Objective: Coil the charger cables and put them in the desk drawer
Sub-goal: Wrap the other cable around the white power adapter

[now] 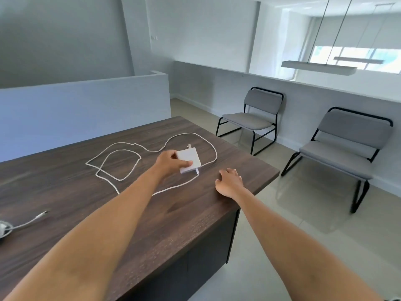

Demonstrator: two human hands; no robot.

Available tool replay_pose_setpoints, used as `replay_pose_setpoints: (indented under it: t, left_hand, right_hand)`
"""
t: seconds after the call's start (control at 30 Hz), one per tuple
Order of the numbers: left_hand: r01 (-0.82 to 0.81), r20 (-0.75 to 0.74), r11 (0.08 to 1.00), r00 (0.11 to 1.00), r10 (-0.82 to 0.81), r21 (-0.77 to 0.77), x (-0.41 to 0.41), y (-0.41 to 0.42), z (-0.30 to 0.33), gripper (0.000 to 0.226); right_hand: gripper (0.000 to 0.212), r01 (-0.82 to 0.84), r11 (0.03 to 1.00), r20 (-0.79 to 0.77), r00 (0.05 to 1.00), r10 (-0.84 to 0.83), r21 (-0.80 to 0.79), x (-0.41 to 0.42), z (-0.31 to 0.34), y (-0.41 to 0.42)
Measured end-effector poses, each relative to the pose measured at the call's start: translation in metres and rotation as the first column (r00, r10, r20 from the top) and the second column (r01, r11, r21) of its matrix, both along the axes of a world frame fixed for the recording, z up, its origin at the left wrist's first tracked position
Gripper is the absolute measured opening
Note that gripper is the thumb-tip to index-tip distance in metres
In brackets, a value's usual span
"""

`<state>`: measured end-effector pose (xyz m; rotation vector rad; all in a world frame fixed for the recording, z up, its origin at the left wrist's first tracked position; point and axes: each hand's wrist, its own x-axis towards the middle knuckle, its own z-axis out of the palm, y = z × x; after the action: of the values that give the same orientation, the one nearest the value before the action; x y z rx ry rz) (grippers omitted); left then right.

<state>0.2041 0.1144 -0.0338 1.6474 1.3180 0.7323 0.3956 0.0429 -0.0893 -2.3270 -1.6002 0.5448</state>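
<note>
Head view, one frame.

Counter [191, 216]: dark wood-grain top, its right edge running diagonally; dark panelling below.

White charger brick [190, 160]: flat and square, lying on the counter toward the far right part, with prongs showing at its far edge.

White cable [121, 161]: uncoiled, leaving the brick at its near corner and spread over the counter in loose, wandering loops to the left of and behind the brick.

Left hand [171, 162]: reaches across the loops; its grip is on the charger brick, thumb along the near side and fingers curled over the left edge.

Right hand [229, 181]: resting near the counter's right edge, just right of the brick and apart from it; fingers loosely bent, grip holding nothing.

Second cable [28, 221]: white, at the counter's near left, its connector tip free; its other end runs to a partly cropped grey object at the frame edge, identity unclear.

Two grey chairs [256, 118], black-framed, stand on the floor to the right, against a low wall.
</note>
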Motion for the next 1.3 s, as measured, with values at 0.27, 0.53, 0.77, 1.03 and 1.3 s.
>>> replay_pose_setpoints:
  t: [0.27,0.53,0.77,1.03,1.3]
  left_hand:
    - [-0.064,0.46,0.993,0.882,0.103,-0.101,-0.087,-0.01,0.089,0.017]
    - [-0.419,0.594,0.896,0.687,0.419,-0.148,-0.205,-0.034,0.14,0.032]
    - [-0.639,0.6,0.754,0.547,0.584,-0.151,-0.283,-0.066,0.154,0.053]
    - [-0.534,0.609,0.807,0.561,0.56,-0.251,-0.327,-0.092,0.149,0.023]
    - [-0.204,0.142,0.947,0.959,0.244,-0.249,-0.323,-0.103,0.144,0.018]
  right_hand:
    - [0.031,0.138,0.934,-0.673,0.728,0.129,0.33,-0.106,0.047,0.041]
    - [0.043,-0.331,0.916,-0.957,0.099,0.271,0.226,-0.256,0.087,0.05]
    - [0.053,-0.649,0.711,-0.865,0.163,0.475,0.268,-0.322,0.091,0.032]
    - [0.041,-0.65,0.691,-0.745,0.281,0.605,0.317,-0.321,0.094,0.036]
    - [0.041,-0.695,0.624,-0.353,0.518,0.779,0.356,-0.299,0.147,0.062]
